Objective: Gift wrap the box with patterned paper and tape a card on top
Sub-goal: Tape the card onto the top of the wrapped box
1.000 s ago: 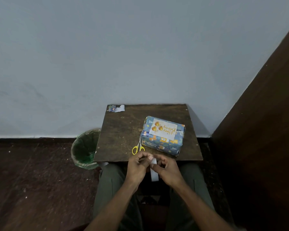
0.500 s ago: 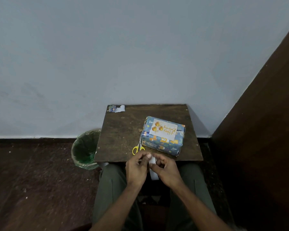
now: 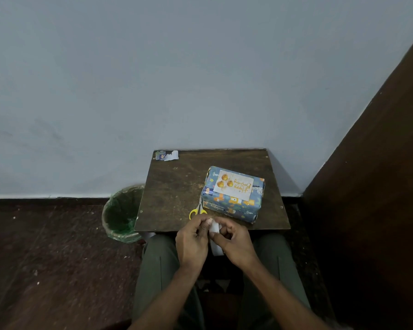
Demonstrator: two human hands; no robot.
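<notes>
Both hands (image 3: 214, 236) pinch a white tape strip (image 3: 214, 228); keep it untwisted, then lay it across the cream birthday card (image 3: 234, 185) at twelve o'clock.

I see both hands, left hand (image 3: 193, 242) and right hand (image 3: 234, 242), pinching a white strip (image 3: 214, 231) at lower centre. The wrapped box (image 3: 231, 195) bears a card (image 3: 233, 185) on the table (image 3: 174, 186).

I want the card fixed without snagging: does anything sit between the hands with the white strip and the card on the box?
Nothing visible blocks the way. The scissors lie left of the path from the white strip to the card.
</notes>
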